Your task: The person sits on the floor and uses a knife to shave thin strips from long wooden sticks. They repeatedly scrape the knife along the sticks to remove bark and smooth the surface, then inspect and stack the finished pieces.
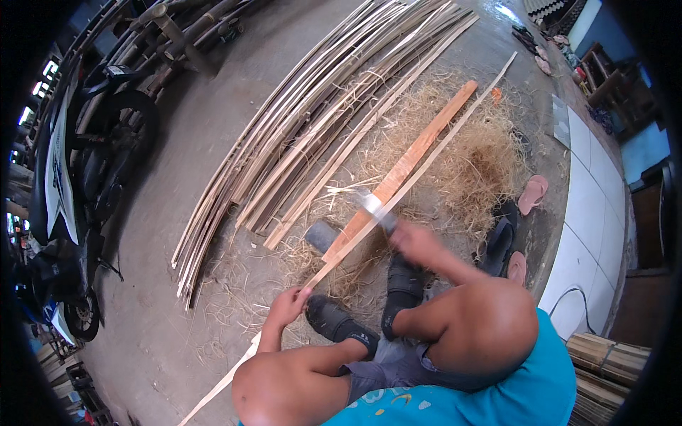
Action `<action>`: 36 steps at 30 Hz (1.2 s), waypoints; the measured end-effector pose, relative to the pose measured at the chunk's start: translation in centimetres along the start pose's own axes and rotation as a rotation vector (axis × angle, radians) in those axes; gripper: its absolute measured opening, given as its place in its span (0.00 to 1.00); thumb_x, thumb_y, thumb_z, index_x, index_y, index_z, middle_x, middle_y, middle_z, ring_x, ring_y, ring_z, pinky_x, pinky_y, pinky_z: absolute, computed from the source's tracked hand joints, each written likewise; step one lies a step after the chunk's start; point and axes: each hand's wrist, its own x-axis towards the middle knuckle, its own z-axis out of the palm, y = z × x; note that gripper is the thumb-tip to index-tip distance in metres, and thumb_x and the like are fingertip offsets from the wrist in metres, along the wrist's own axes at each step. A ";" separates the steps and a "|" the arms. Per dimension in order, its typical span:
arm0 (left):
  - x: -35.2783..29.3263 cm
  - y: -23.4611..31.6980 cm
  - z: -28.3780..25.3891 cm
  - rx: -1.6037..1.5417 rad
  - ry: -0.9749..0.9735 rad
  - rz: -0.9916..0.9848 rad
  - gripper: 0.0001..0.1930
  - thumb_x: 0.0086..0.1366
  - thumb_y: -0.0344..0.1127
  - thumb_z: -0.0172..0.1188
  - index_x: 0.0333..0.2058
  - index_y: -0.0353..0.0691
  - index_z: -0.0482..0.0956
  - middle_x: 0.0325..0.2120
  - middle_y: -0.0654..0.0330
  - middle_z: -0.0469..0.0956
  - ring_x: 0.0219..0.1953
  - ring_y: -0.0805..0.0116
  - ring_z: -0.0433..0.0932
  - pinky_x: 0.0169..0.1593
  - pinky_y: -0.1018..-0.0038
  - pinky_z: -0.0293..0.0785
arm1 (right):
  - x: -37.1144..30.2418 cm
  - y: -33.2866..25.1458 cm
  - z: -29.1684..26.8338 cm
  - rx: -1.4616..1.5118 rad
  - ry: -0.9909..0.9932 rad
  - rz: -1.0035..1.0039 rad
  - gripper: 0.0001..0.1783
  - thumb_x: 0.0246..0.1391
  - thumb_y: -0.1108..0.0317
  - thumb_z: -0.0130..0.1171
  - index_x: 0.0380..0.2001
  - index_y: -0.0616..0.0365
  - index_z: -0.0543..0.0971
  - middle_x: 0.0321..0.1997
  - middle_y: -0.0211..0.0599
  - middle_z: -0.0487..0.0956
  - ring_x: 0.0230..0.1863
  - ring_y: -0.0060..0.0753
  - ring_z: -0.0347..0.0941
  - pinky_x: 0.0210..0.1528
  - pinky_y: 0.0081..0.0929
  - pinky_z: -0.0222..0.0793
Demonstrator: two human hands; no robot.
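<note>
My left hand [286, 305] is closed around a long thin bamboo strip [455, 133], which runs from beside my left knee up to the far right. My right hand [418, 241] grips the handle of a knife [372, 204], its bright blade lying across the strip and blurred at the edge. Beneath the strip lies a reddish-brown wooden board [427, 144], its near end close to a grey cylinder [321, 236]. Pale shavings curl at the left side of the blade.
Long bundles of bamboo strips [312, 99] lie to the left of the board. Curly shavings [483, 160] heap at its right. Pink sandals [533, 194] sit near white floor tiles [586, 206]. A motorbike [89, 163] stands at far left, and bundled slats [607, 366] lie at lower right.
</note>
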 end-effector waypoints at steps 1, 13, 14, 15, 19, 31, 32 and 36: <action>0.3 -0.3 0.2 0.011 0.048 0.093 0.20 0.70 0.50 0.55 0.40 0.38 0.84 0.28 0.49 0.83 0.30 0.57 0.82 0.39 0.63 0.76 | -1.7 -2.4 1.6 -0.095 -0.146 -0.104 0.24 0.60 0.51 0.57 0.53 0.54 0.78 0.47 0.49 0.81 0.45 0.57 0.78 0.48 0.42 0.75; 1.8 -3.6 -1.0 -0.042 0.062 0.117 0.25 0.72 0.53 0.52 0.31 0.33 0.81 0.19 0.60 0.76 0.24 0.74 0.75 0.32 0.72 0.72 | -1.6 0.7 1.0 0.068 0.088 -0.085 0.20 0.60 0.53 0.56 0.50 0.54 0.79 0.43 0.55 0.81 0.44 0.57 0.79 0.46 0.48 0.75; 2.7 -3.3 -1.1 -0.057 0.042 0.147 0.24 0.72 0.52 0.51 0.32 0.34 0.81 0.19 0.58 0.77 0.24 0.72 0.76 0.32 0.70 0.72 | -2.2 -0.5 1.6 0.034 -0.009 -0.135 0.21 0.60 0.53 0.56 0.50 0.54 0.79 0.43 0.54 0.81 0.45 0.57 0.79 0.46 0.48 0.75; 3.3 -3.8 -0.6 -0.071 0.008 0.163 0.24 0.72 0.52 0.51 0.32 0.34 0.81 0.19 0.57 0.77 0.24 0.69 0.77 0.33 0.68 0.73 | -2.8 -1.3 2.6 0.004 -0.110 -0.181 0.21 0.60 0.53 0.56 0.50 0.54 0.79 0.44 0.54 0.81 0.45 0.57 0.79 0.47 0.48 0.75; 2.5 -6.5 -1.4 0.081 0.081 0.265 0.24 0.72 0.51 0.50 0.32 0.34 0.82 0.18 0.56 0.77 0.24 0.68 0.76 0.32 0.67 0.73 | 0.9 3.9 -2.8 -0.038 -0.006 0.109 0.22 0.61 0.51 0.56 0.53 0.51 0.77 0.47 0.52 0.80 0.47 0.57 0.77 0.53 0.49 0.72; -1.3 -10.4 -2.7 -0.033 0.052 -0.121 0.28 0.70 0.55 0.54 0.28 0.32 0.84 0.18 0.58 0.78 0.24 0.71 0.77 0.31 0.69 0.74 | 2.3 5.1 -4.3 0.188 0.126 0.237 0.21 0.61 0.51 0.56 0.51 0.50 0.79 0.45 0.53 0.81 0.46 0.55 0.79 0.51 0.45 0.74; -0.1 -7.3 -2.0 -0.239 0.064 -0.138 0.27 0.70 0.55 0.53 0.30 0.33 0.84 0.19 0.56 0.79 0.25 0.68 0.80 0.33 0.67 0.75 | 1.8 2.9 -3.1 0.121 0.079 0.125 0.21 0.60 0.51 0.57 0.52 0.49 0.79 0.45 0.52 0.82 0.46 0.54 0.80 0.50 0.44 0.74; -0.4 -6.8 -1.3 -0.038 0.025 0.030 0.24 0.71 0.51 0.54 0.32 0.33 0.83 0.20 0.58 0.79 0.23 0.71 0.77 0.29 0.70 0.73 | 0.5 0.4 -0.1 -0.123 -0.297 -0.266 0.22 0.59 0.50 0.59 0.51 0.51 0.80 0.46 0.54 0.81 0.48 0.54 0.79 0.51 0.43 0.74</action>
